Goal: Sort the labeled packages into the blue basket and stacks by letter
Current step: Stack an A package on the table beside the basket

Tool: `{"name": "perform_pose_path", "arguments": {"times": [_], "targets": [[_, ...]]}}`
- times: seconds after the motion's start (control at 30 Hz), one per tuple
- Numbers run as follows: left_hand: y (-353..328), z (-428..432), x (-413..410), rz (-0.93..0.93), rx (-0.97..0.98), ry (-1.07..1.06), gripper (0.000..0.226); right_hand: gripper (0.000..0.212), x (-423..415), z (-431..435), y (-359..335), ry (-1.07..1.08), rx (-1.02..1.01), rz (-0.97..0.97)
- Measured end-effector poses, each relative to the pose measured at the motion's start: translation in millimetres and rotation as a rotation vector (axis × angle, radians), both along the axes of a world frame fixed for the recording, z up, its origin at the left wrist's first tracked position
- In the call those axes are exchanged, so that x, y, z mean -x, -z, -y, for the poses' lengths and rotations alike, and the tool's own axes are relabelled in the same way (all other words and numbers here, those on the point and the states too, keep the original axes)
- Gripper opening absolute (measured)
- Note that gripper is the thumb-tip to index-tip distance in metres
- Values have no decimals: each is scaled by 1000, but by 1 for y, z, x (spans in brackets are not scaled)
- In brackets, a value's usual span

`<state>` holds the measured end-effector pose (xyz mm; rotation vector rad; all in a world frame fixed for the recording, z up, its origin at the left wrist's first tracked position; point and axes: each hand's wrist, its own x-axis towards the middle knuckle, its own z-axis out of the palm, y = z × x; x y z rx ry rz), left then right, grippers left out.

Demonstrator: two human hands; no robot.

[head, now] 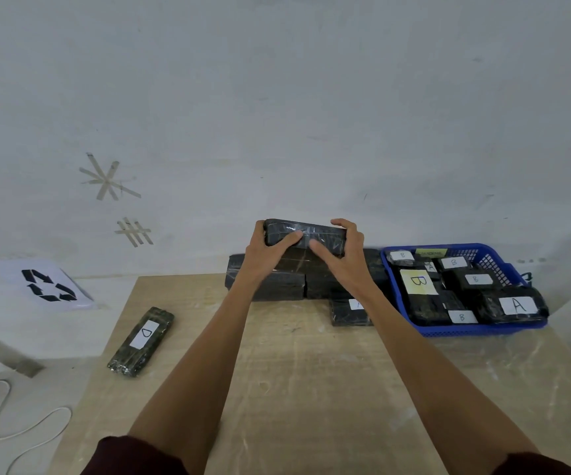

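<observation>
Both arms are stretching forward, left hand (270, 250) and right hand (347, 257) clasping one black plastic-wrapped rectangular package (306, 233) by its ends. The blue plastic mesh basket (482, 330) is showing seven labels.

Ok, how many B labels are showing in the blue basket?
5 in the blue basket: back-left label, back-middle label, centre-right label, big yellow label, front label. Buried packages may hide more.
</observation>
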<state>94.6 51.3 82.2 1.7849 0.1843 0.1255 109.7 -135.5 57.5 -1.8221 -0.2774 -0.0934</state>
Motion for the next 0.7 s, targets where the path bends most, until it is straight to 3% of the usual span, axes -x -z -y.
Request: {"name": "perform_pose_path", "arguments": {"times": [0.13,0.2,0.3,0.53,0.7], "targets": [[-1,5,2,-31,-37,-37,62,88,-3,6,11,26,365,157],[-2,6,4,-32,-88,-37,60,85,-9,11,15,72,550,201],[-3,6,6,-50,-82,-14,55,75,-13,18,16,49,670,182],[1,3,9,-30,71,118,27,65,-14,21,14,-62,563,44],[0,8,18,-14,183,178,38,66,-5,14,14,-131,270,-30]]}}
